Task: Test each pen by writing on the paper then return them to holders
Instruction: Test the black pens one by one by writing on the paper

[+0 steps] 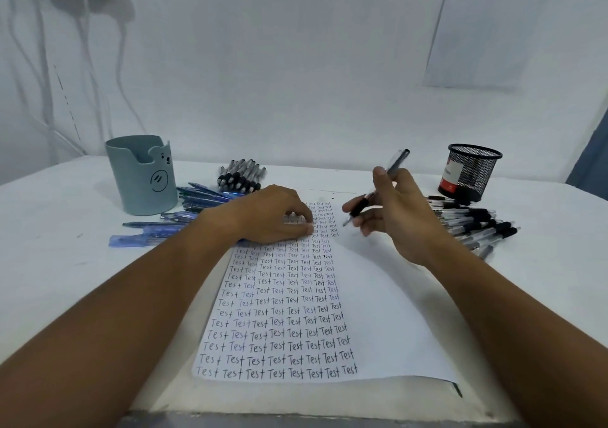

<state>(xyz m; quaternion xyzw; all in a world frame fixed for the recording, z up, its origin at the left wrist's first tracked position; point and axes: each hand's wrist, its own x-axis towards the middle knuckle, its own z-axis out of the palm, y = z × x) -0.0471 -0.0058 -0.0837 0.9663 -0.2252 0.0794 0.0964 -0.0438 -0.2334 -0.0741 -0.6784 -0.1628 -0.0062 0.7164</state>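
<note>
While the left hand (279, 213) rests flat-fingered on the paper (378, 296), pinning the thin, easily shifted sheet, the right hand (391, 213) pinches a pen (378, 190) just above the paper's blank right half; light, stiff and smooth, it probably handles best gripped low on the barrel.

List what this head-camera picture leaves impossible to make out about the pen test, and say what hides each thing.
- Writing under the left hand: the hand covers that part of the paper.
- Pen tip: blurred, so contact with the paper is unclear.
- Inside the bear holder: its wall blocks the view.
- Inside the mesh holder: too dark to judge.
- Wall notice: print too small, cut off by the top edge.
</note>
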